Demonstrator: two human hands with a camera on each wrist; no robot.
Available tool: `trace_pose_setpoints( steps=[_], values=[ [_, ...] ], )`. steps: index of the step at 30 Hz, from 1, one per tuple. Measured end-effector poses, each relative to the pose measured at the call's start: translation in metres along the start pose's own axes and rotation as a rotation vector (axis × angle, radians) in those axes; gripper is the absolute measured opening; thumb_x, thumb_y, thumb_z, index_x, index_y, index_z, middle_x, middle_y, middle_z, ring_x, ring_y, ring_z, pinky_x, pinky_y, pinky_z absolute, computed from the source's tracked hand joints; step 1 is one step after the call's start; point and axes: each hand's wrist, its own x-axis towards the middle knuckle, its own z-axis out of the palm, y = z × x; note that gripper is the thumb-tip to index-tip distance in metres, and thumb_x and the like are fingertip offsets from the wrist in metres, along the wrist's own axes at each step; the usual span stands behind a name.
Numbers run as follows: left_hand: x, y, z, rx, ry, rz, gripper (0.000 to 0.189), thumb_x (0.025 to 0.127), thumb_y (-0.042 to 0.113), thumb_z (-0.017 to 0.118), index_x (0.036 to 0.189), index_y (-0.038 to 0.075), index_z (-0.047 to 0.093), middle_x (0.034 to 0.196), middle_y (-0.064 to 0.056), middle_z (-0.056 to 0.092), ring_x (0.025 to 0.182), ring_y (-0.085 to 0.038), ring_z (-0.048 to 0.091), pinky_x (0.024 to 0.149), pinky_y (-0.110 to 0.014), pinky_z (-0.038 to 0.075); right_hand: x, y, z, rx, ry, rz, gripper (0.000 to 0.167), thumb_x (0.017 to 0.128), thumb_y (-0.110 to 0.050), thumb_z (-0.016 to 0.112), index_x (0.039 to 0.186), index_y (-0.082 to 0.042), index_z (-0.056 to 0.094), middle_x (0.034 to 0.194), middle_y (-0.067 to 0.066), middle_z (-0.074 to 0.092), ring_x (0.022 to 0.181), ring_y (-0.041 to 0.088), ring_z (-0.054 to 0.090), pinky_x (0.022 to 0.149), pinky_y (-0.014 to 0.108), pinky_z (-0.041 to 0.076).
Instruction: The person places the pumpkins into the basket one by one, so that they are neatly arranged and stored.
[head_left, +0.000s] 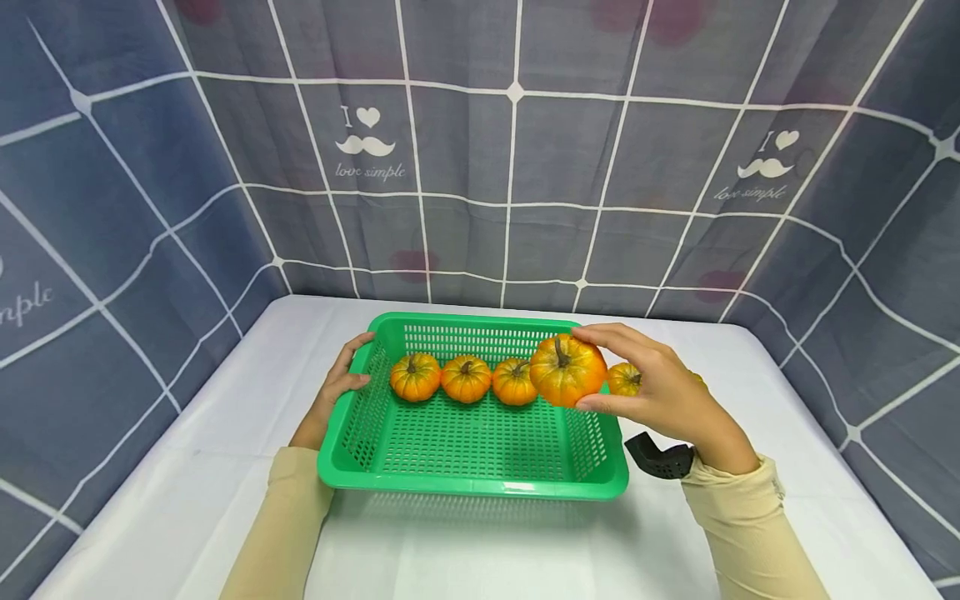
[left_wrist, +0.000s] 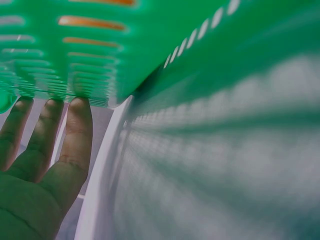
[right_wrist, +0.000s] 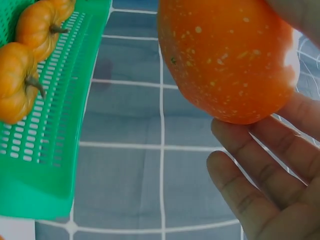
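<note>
My left hand (head_left: pixel 339 392) grips the left rim of a green plastic basket (head_left: pixel 472 485), thumb over the edge. In the left wrist view its fingers (left_wrist: pixel 75 132) touch the basket's perforated wall. Three small orange pumpkins sit in a row along the basket's far side: a left one (head_left: pixel 415 377), a middle one (head_left: pixel 467 379) and a right one (head_left: pixel 513 382). Above the basket's right end, my right hand (head_left: pixel 660 387) holds another pumpkin (head_left: pixel 567 371) between thumb and fingers. The right wrist view shows this pumpkin's speckled orange skin (right_wrist: pixel 225 60) close up.
A further pumpkin (head_left: pixel 624 379) lies right of the basket, partly behind my right hand, and a sliver of yellow-orange shows beyond it. A white cloth covers the table (head_left: pixel 225 467). Grey-blue checked curtains (head_left: pixel 465 150) stand behind and at both sides.
</note>
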Motion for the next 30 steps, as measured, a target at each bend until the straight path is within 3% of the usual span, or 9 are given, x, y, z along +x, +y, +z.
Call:
trace_pose_setpoints(
  steps=[8,14,19,24,30],
  values=[
    [0.003,-0.002,-0.003,0.159,-0.002,0.031,0.069,0.090,0.001,0.047,0.152,0.031,0.053,0.147,0.020,0.048,0.134,0.005,0.046,0.106,-0.015,0.039,0.016,-0.008,0.014,0.042,-0.129,-0.004,0.074,0.076,-0.010,0.098,0.143,-0.003,0.067,0.140,0.007,0.069,0.129,0.029,0.065,0.109,0.032,0.052],
    [0.003,-0.004,-0.005,0.162,0.002,0.035,0.069,0.089,0.002,0.047,0.147,0.039,0.054,0.147,0.022,0.048,0.132,0.004,0.048,0.104,-0.015,0.041,0.028,-0.008,0.025,0.047,-0.215,0.015,0.071,0.080,-0.013,0.097,0.143,0.000,0.066,0.142,0.009,0.068,0.134,0.031,0.062,0.111,0.051,0.052],
    [0.001,-0.002,-0.002,0.111,0.003,0.019,0.068,0.091,0.001,0.046,0.150,0.034,0.053,0.146,0.017,0.051,0.130,0.003,0.051,0.103,-0.016,0.044,0.035,-0.006,0.030,0.056,-0.253,0.033,0.071,0.080,-0.014,0.097,0.143,0.000,0.065,0.142,0.010,0.067,0.136,0.033,0.060,0.111,0.055,0.051],
    [0.001,-0.001,0.001,-0.023,-0.009,0.010,0.067,0.091,-0.005,0.042,0.151,0.024,0.053,0.144,0.009,0.057,0.125,-0.006,0.060,0.100,-0.020,0.052,0.043,-0.003,0.038,0.087,-0.286,0.042,0.070,0.081,-0.016,0.097,0.143,-0.002,0.067,0.142,0.009,0.068,0.136,0.033,0.059,0.112,0.056,0.050],
    [0.001,-0.003,-0.002,-0.033,-0.027,0.040,0.069,0.091,-0.007,0.042,0.150,0.027,0.053,0.145,0.010,0.057,0.125,-0.006,0.061,0.100,-0.019,0.052,0.052,0.002,0.050,0.131,-0.329,0.039,0.074,0.080,-0.019,0.097,0.145,-0.001,0.066,0.144,0.012,0.067,0.137,0.034,0.060,0.114,0.055,0.048]
  ],
)
